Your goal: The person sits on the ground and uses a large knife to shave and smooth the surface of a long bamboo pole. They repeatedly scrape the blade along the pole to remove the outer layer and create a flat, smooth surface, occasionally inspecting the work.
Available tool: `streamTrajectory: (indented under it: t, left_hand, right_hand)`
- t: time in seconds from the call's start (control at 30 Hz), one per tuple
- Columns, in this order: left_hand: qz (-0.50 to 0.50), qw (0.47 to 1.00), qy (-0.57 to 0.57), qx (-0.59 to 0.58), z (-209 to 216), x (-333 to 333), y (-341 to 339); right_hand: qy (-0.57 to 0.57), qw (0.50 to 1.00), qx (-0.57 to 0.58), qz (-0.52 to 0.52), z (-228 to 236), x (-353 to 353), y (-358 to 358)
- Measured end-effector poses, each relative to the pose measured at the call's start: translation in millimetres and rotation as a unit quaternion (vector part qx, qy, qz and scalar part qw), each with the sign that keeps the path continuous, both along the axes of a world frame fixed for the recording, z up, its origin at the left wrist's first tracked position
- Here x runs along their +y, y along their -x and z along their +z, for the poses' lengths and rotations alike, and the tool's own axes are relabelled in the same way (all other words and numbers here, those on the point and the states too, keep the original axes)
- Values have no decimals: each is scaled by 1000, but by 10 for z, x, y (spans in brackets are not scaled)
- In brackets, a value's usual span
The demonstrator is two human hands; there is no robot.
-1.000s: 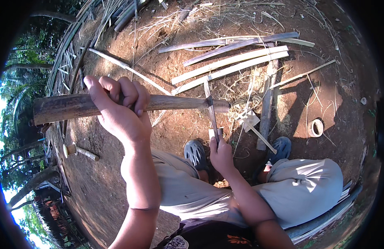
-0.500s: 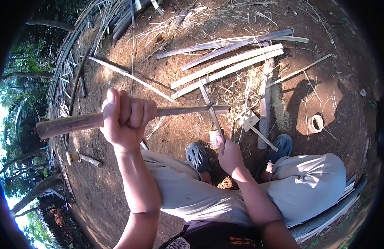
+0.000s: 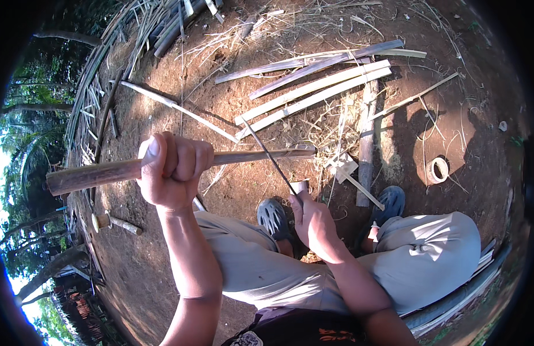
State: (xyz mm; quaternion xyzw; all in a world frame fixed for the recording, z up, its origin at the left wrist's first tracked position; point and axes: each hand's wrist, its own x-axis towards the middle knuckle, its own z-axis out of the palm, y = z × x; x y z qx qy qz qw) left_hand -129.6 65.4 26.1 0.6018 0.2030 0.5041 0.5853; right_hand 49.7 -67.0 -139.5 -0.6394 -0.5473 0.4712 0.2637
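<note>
Bamboo piece (image 3: pixel 105 175), centre-left of frame | your left hand (image 3: pixel 173 171) wraps all its fingers round it, seemingly to steady it | your right hand (image 3: pixel 318 225), fingers curled closed, grips the knife (image 3: pixel 281 173) across the narrow end, contact unclear | pale strips (image 3: pixel 336 79) upper centre

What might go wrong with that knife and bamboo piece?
The knife crosses the bamboo piece in this view, on the far-end side of the bare left grip; a slip toward it might cut fingers. If the right grip loosened, the knife could fall toward the left shoe below.
</note>
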Motion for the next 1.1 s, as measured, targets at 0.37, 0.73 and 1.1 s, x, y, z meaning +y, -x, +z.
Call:
streamTrajectory:
  t: [0.37, 0.73, 1.1]
  left_hand:
    - [-9, 1000, -19, 7, -3, -40, -21]
    - [5, 1000, -10, 17, 1, -54, -85]
    - [-15, 1000, -14, 9, 18, 20, -26]
  right_hand:
    - [-46, 998, -31, 13, 126, -13, -29]
    - [-97, 994, -49, 8, 84, 5, -67]
    - [4, 999, -45, 12, -74, 126, -107]
